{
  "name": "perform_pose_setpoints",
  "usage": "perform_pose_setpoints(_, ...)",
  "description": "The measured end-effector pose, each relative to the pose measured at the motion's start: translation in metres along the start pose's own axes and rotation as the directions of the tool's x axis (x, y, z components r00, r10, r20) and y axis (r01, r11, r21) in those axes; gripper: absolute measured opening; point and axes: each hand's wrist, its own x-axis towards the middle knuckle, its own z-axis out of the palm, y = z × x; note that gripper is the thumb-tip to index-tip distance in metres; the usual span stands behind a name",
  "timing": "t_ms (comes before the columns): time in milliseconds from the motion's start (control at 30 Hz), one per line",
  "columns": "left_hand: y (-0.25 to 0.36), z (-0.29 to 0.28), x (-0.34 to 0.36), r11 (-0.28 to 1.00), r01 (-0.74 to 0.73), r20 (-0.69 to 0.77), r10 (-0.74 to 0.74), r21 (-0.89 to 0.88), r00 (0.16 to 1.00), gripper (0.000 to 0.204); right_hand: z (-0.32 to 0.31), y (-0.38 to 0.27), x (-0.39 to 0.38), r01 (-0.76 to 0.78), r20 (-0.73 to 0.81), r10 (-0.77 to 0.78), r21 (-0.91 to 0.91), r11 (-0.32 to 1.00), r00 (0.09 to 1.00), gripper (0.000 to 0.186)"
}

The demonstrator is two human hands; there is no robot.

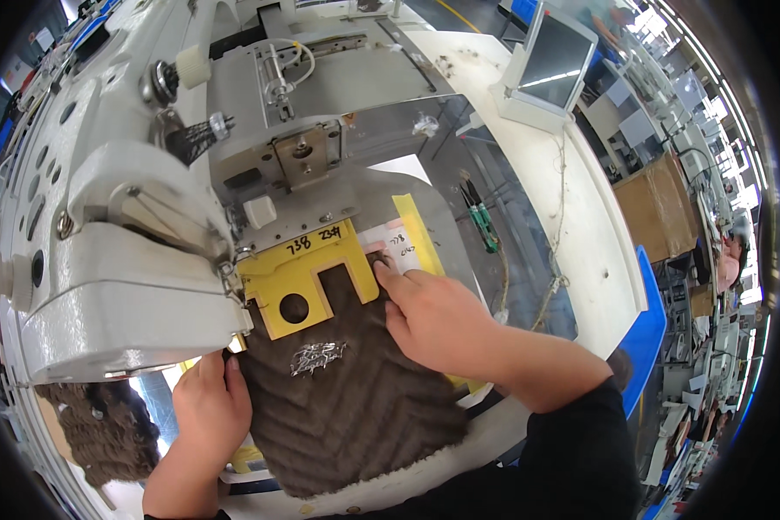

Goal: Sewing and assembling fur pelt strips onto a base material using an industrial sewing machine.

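Note:
A dark brown plush fabric piece [355, 416] with chevron ridges and a silver patch [317, 358] lies below the head of a white sewing machine [139, 303]. Over its far end sits a yellow template [308, 277] with a round hole and a notch. My left hand [212, 403] is closed at the fabric's left edge, close under the machine head; its fingertips are partly hidden. At the template's right side, my right hand [438, 321] has its fingers bent and pressed on the plush, the index fingertip by a small dark tuft.
Green-handled tools [481, 221] lie on the clear plate to the right. Beyond them stand a screen [550, 65] and a cardboard box [659, 208]. More brown plush [100, 429] rests at lower left. A person [732, 256] is far right.

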Motion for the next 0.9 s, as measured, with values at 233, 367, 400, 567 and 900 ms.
perform_pose_setpoints(233,-0.003,0.006,-0.002,0.999,-0.023,-0.074,0.025,0.033,0.997,0.030,0.000,-0.004,0.007,0.026,-0.036,-0.027,-0.004,1.000,0.999,0.043)
perform_pose_setpoints(367,-0.005,0.008,0.001,0.998,-0.054,-0.084,0.051,-0.039,0.995,0.033,-0.003,-0.004,0.003,0.056,-0.090,-0.060,-0.045,0.997,0.994,0.043)
perform_pose_setpoints(400,-0.002,0.004,0.002,0.996,0.004,-0.034,-0.007,-0.085,0.999,0.032,0.000,-0.002,0.000,0.095,-0.167,-0.104,-0.061,0.994,0.980,0.046)
perform_pose_setpoints(567,-0.003,-0.004,0.012,0.992,0.112,0.102,-0.106,-0.057,0.989,0.020,-0.007,-0.016,0.007,-0.174,-0.003,0.174,0.047,0.984,0.985,0.054)
perform_pose_setpoints(900,-0.013,0.010,-0.008,0.994,-0.101,0.003,0.101,0.034,0.995,0.055,0.004,-0.010,0.008,0.000,-0.103,0.001,0.006,1.000,0.995,0.042)
